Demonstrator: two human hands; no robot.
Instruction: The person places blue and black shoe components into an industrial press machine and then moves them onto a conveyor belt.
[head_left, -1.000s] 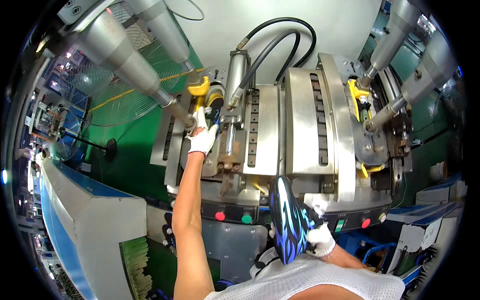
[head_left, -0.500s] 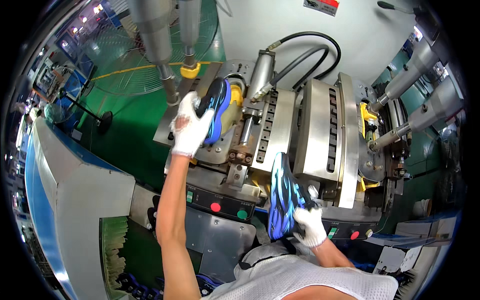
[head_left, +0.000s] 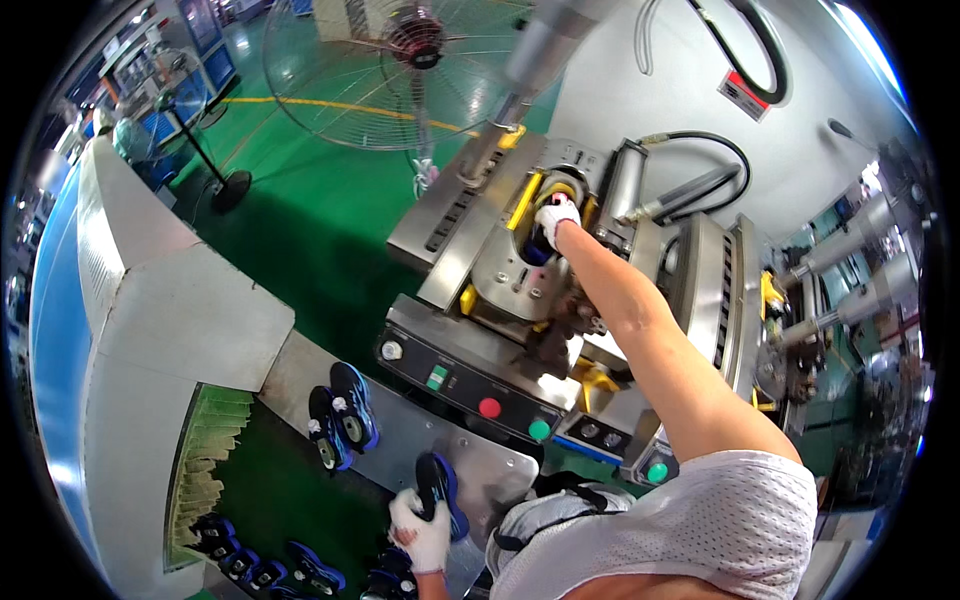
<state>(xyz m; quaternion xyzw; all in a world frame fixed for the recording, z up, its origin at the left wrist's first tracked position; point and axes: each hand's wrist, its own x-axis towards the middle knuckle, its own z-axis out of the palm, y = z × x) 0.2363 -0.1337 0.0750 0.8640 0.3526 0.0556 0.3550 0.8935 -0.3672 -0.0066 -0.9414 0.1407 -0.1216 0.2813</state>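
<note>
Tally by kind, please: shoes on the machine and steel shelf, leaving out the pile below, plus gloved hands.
Shoes: 4 (mould shoe, held shoe, two shelf shoes)
Gloved hands: 2 (right hand, left hand)
Total: 6

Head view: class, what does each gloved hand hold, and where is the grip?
Left hand grips a blue shoe around its lower end. Right hand rests on a dark shoe in the press; grip unclear.

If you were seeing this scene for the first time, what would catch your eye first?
The bare right arm stretching up to the grey steel press machine, its gloved right hand setting a dark shoe into it. At lower centre, the left hand grips a blue shoe; a large fan stands behind.
</note>
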